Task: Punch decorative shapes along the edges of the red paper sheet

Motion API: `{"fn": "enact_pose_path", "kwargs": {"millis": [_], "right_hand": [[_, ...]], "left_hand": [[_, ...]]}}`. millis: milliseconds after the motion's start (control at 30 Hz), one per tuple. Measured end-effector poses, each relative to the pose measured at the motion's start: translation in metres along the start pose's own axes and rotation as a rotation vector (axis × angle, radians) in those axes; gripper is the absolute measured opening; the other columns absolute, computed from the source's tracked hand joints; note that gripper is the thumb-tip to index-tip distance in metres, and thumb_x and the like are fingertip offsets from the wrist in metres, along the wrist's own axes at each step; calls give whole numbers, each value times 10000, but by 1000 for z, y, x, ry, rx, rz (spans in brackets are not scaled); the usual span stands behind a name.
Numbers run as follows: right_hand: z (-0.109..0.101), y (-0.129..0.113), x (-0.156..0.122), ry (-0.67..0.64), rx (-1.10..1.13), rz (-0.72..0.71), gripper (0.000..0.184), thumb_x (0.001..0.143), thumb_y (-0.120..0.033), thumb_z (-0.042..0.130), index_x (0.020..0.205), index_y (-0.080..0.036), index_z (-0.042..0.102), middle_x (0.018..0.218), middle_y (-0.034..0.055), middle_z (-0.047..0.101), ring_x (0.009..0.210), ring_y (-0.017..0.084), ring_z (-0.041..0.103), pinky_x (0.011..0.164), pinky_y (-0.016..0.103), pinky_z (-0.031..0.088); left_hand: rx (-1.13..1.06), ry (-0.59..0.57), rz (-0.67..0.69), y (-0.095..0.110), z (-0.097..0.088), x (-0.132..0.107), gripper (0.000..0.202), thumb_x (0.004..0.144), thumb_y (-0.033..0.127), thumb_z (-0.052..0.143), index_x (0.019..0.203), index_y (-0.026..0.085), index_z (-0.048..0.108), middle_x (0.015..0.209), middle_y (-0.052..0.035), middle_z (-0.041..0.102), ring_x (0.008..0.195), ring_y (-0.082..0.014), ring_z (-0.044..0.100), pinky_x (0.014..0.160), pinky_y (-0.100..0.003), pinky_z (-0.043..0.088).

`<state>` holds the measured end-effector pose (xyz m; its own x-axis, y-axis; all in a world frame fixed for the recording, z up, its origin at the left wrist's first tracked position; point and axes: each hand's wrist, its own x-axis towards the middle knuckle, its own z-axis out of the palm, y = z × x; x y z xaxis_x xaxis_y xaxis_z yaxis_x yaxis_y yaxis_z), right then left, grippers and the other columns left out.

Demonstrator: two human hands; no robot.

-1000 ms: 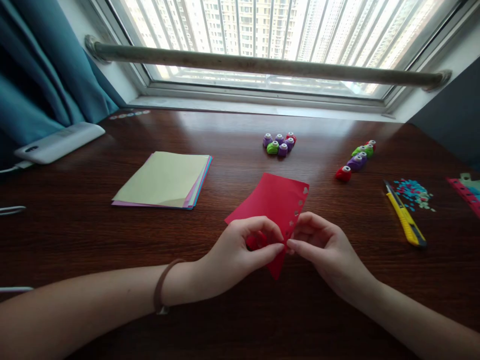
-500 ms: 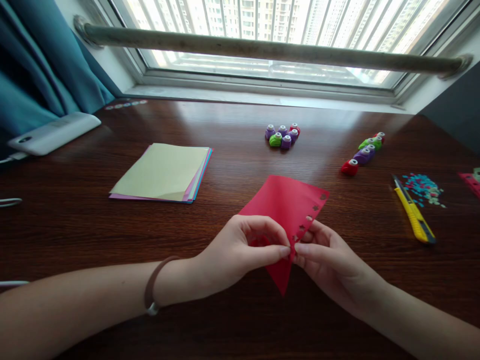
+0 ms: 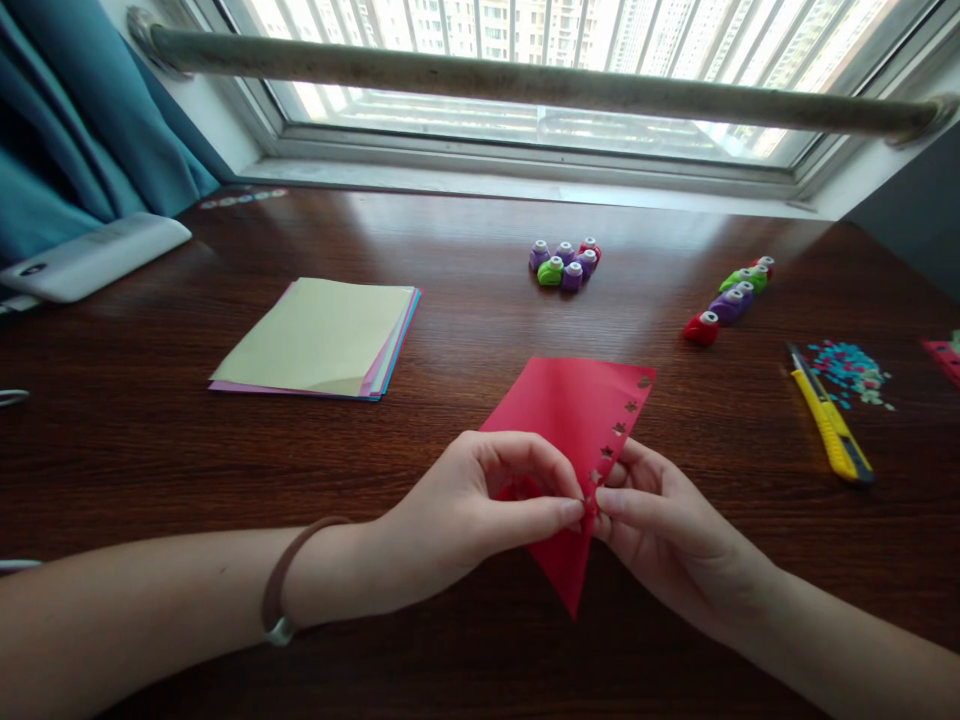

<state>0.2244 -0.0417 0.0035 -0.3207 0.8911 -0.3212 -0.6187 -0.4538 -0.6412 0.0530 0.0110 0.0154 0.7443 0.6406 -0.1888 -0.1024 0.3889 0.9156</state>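
A red paper sheet (image 3: 576,415) with a row of small punched holes along its right edge is held just above the dark wooden table (image 3: 480,300). My left hand (image 3: 480,505) is curled around the sheet's near part, thumb and fingers pinched, with something red partly hidden under the fingers. My right hand (image 3: 660,525) pinches the same sheet at its punched edge, fingertips meeting those of the left. A brown band circles my left wrist.
A stack of coloured paper (image 3: 319,340) lies at the left. Small craft punches sit in a cluster (image 3: 564,263) and in a row (image 3: 729,300). A yellow utility knife (image 3: 831,428) and paper confetti (image 3: 849,370) lie at the right. A white device (image 3: 90,256) rests by the curtain.
The red sheet has turned and shifted slightly right, with its punched edge now further right. Both hands stay pinched on it. The view has tilted a little downward.
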Motion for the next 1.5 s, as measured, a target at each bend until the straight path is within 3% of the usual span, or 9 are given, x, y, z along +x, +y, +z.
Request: {"fn": "enact_pose_path", "kwargs": {"millis": [133, 267, 433, 733, 1500], "right_hand": [[-1, 1, -1, -24, -6, -10, 240, 733, -97, 688, 954, -174, 636, 811, 18, 611, 680, 67, 559, 670, 164, 475], [-4, 5, -2, -14, -47, -46, 248, 740, -105, 689, 953, -201, 607, 761, 4, 596, 685, 80, 562, 661, 176, 470], [-6, 9, -3, 16, -189, -136, 319, 720, -103, 716, 980, -232, 582, 837, 1, 599, 801, 91, 564, 739, 188, 477], [-7, 10, -5, 38, -366, -186, 260, 791, -162, 674, 1004, -252, 554, 835, -16, 567, 795, 85, 544, 751, 198, 465], [-9, 9, -3, 14, -255, -105, 324, 762, -134, 697, 1019, -226, 523, 776, -22, 580, 726, 62, 551, 657, 152, 446]], "left_hand": [[-42, 23, 5, 0, 0, 0, 79, 785, 69, 640, 781, 147, 653, 734, 24, 648, 696, -75, 603, 655, -129, 478], [-61, 37, 19, -1, 1, 0, 61, 786, 78, 636, 786, 139, 638, 733, 8, 655, 695, -100, 622, 664, -165, 501], [43, 131, -20, 1, 2, -1, 50, 768, 134, 674, 759, 136, 625, 721, 20, 622, 677, -84, 582, 643, -150, 482], [77, 127, -49, 0, 5, -2, 67, 774, 136, 660, 738, 135, 604, 711, 32, 609, 675, -73, 570, 642, -140, 469], [201, 201, -30, 4, 8, -6, 68, 757, 96, 646, 706, 138, 631, 689, 38, 631, 651, -65, 571, 607, -112, 445]]}}
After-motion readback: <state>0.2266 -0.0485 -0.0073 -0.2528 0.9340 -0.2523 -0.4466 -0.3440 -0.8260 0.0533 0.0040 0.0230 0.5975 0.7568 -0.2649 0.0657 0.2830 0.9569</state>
